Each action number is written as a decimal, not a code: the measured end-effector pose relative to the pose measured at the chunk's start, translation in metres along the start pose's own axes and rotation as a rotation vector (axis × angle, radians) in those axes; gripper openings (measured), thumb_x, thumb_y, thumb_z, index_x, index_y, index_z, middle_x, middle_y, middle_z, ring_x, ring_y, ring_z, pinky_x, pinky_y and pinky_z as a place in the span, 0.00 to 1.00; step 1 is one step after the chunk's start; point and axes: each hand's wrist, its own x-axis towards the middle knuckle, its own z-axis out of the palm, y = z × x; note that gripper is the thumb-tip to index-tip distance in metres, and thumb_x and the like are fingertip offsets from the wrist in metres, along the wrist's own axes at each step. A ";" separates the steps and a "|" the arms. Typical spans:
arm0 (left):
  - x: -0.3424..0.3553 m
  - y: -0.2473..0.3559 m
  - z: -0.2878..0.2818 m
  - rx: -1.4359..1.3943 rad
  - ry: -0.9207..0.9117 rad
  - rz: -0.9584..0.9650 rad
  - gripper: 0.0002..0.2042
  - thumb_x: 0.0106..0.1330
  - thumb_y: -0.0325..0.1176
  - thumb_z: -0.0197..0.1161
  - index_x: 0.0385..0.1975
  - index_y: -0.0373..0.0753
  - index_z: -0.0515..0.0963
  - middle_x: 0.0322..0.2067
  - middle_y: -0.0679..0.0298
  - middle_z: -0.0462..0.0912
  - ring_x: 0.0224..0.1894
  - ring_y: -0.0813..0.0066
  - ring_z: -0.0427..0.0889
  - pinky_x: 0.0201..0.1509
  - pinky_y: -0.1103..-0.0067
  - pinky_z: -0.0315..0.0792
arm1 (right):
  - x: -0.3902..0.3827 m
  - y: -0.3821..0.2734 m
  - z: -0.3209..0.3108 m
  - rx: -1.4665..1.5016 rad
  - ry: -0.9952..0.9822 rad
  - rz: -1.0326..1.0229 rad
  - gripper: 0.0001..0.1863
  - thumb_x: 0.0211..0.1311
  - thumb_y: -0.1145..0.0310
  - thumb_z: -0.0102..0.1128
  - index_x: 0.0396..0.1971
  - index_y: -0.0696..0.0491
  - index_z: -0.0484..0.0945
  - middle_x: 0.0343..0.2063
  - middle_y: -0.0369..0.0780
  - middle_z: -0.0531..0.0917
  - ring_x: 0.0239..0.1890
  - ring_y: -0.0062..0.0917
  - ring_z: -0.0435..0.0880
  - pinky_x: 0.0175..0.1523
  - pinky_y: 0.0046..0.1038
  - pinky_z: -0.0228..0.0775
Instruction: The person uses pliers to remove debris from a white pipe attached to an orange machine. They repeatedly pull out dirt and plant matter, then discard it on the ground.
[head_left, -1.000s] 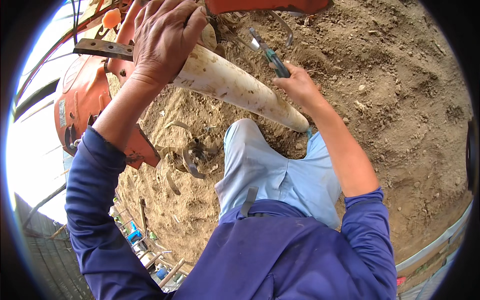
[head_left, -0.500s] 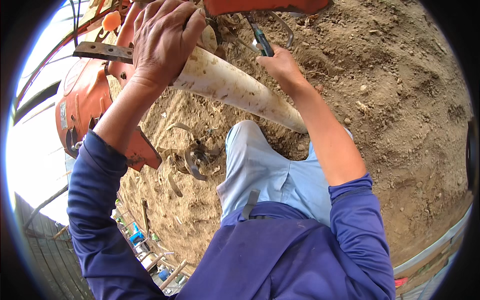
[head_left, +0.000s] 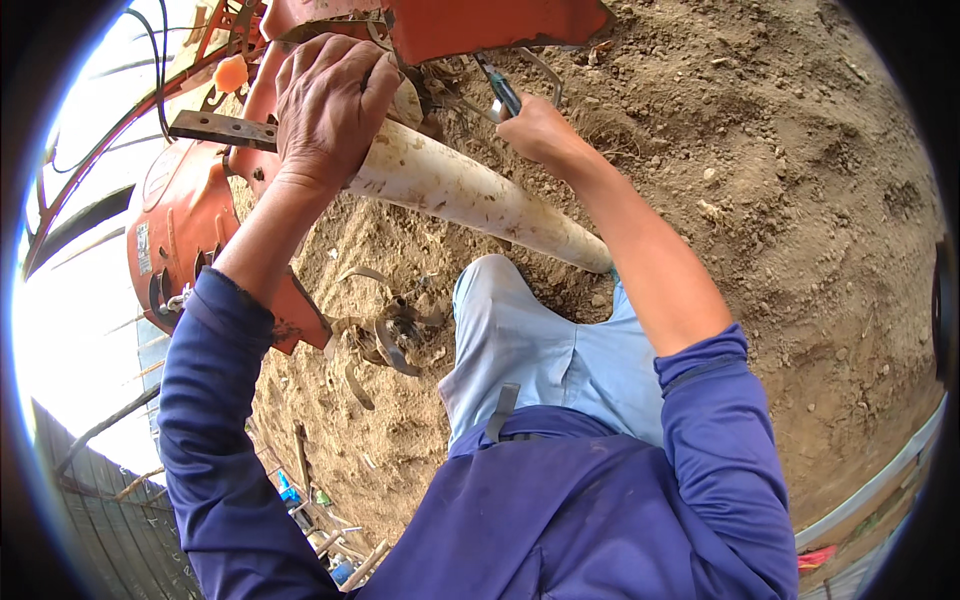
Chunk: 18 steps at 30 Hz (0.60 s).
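My left hand [head_left: 335, 115] is curled over the orange-red frame of a machine, at the upper end of a dirty white pipe [head_left: 480, 190]; its fingertips are partly hidden. Beside that wrist juts a rusty flat metal bar [head_left: 222, 128] with holes. In my right hand [head_left: 540, 130] is a slim hand tool [head_left: 502, 90] with a dark green and black handle. Its far end reaches under the orange-red metal cover [head_left: 490, 28], where I cannot make out what it touches. The pipe slants down to the right, above my knees.
Curved metal blades [head_left: 390, 345] lie in a tangle on the soil below the pipe. A rounded orange-red guard [head_left: 185, 235] stands at the left, near an orange knob [head_left: 230, 73]. Loose, lumpy soil [head_left: 780, 200] spreads to the right. Poles and blue items [head_left: 288, 490] are at lower left.
The whole view has shifted a little, so the machine and my left hand appear slightly lower. My right hand and the tool appear a bit farther left, both grips unchanged.
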 end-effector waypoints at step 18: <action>0.000 0.001 0.000 0.056 0.028 0.049 0.15 0.75 0.47 0.58 0.45 0.46 0.88 0.48 0.65 0.88 0.61 0.58 0.79 0.69 0.60 0.66 | -0.003 -0.001 0.020 -0.011 0.138 -0.022 0.16 0.71 0.68 0.56 0.49 0.63 0.82 0.40 0.54 0.89 0.43 0.43 0.90 0.49 0.43 0.80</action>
